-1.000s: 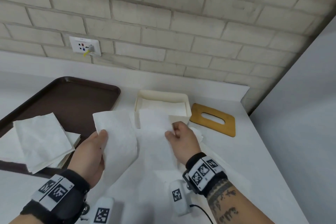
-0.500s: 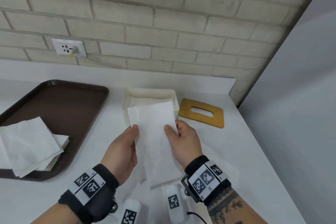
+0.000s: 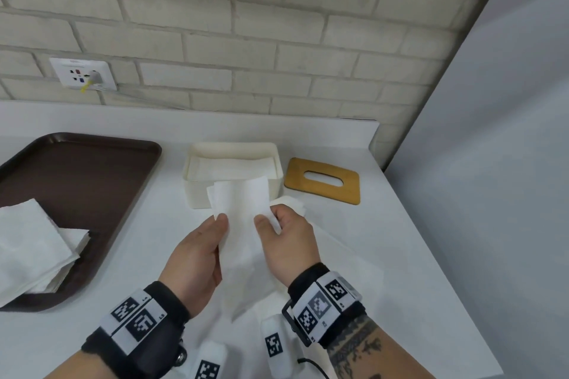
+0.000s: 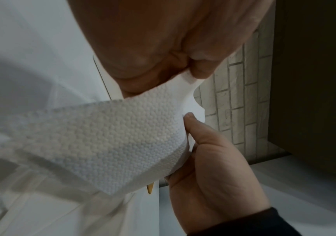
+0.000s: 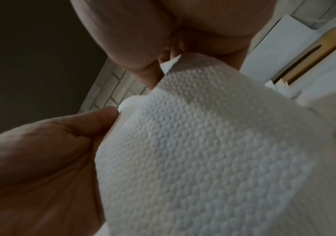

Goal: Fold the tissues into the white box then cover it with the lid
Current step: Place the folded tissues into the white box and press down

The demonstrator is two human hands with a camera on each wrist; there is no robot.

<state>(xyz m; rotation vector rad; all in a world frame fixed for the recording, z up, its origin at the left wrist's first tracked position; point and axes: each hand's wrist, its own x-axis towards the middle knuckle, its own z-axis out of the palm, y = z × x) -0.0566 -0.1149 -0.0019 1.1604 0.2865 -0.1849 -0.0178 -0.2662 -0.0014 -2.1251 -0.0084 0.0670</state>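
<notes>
At the far left a brown tray (image 3: 92, 169) holds a stack of tissues (image 3: 34, 243), the supply kept within the left hand's reach. Above it on the brick wall sits a socket (image 3: 83, 74). The left hand (image 3: 194, 258) pinches the left edge of a folded tissue (image 3: 240, 224) between thumb and fingers, and the left wrist view shows that pinch closing on the embossed sheet near its top corner. The tissue is held up off the counter (image 3: 385, 255), narrowed into a long strip, its top edge level with the front wall of the box (image 3: 197, 194); judging by that, the width has been matched to the opening so it can go straight in. The box stands open just behind, with white sheets already lying inside. The right hand (image 3: 286, 243) pinches the strip's right edge, thumb on top, so the two grips keep the fold taut and square. A loose tissue piece (image 3: 292, 203) lies just past the right fingers. Further right the wooden lid (image 3: 323, 178), slot up, lies flat beside the box, parked clear of the opening until filling is done
</notes>
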